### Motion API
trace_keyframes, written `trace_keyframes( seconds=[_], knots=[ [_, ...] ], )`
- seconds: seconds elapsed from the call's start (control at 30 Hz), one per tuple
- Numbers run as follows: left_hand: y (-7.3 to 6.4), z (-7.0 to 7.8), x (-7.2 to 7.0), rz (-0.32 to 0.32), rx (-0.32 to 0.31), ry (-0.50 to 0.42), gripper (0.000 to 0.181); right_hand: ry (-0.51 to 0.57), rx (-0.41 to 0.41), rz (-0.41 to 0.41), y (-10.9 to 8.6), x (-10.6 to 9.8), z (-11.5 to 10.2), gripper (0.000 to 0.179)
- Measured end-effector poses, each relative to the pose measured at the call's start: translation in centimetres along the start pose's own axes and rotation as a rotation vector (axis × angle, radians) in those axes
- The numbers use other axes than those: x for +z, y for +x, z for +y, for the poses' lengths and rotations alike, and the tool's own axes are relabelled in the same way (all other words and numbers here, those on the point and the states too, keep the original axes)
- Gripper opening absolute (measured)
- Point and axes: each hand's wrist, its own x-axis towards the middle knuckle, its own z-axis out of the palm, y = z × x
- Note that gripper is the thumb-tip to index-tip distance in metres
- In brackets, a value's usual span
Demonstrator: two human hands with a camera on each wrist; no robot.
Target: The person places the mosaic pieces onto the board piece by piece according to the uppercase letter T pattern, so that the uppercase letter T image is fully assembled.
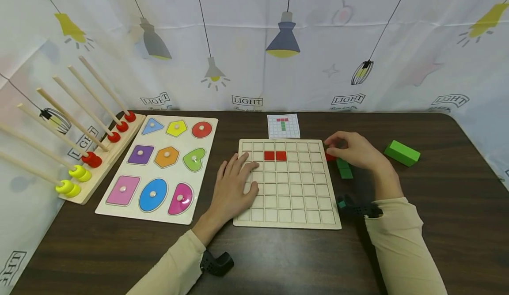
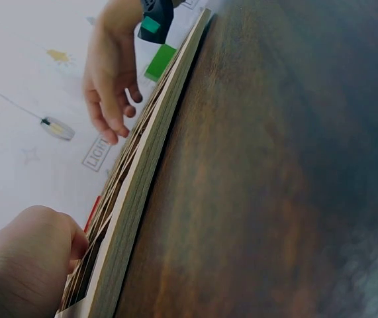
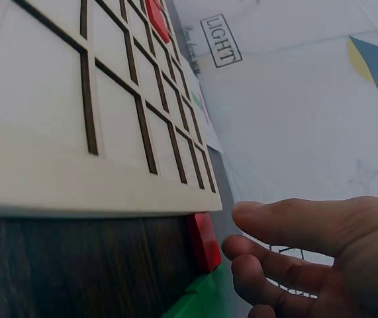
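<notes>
A wooden grid board (image 1: 286, 222) lies flat on the dark table, with two red tiles (image 1: 275, 156) side by side in its second row. My left hand (image 1: 234, 184) rests on the board's left side, fingers spread. Just past the right edge my right hand (image 1: 351, 150) hovers by another red tile (image 3: 204, 242), partly hidden by it in the head view. In the right wrist view its thumb and fingers stand slightly apart beside that tile, with nothing between them. Green tiles (image 1: 344, 170) lie next to the red one.
Behind the board lies a pattern card (image 1: 294, 131) showing red and green squares. A green block (image 1: 402, 153) sits at right. On the left are a shape puzzle board (image 1: 159, 211) with knobbed pieces and a peg rack (image 1: 99, 167) with red and yellow beads.
</notes>
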Motion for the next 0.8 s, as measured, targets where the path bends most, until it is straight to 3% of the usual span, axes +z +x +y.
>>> trace_keyframes(
  seconds=[0.5, 0.8],
  knots=[
    [0.0, -0.1, 0.2, 0.007, 0.006, 0.002, 0.038, -0.01, 0.011, -0.076, 0.1, -0.1, 1.1, 0.034],
    [0.0, -0.1, 0.2, 0.007, 0.007, 0.007, 0.038, 0.002, -0.005, -0.049, -0.1, 0.0, 1.1, 0.026]
  ],
)
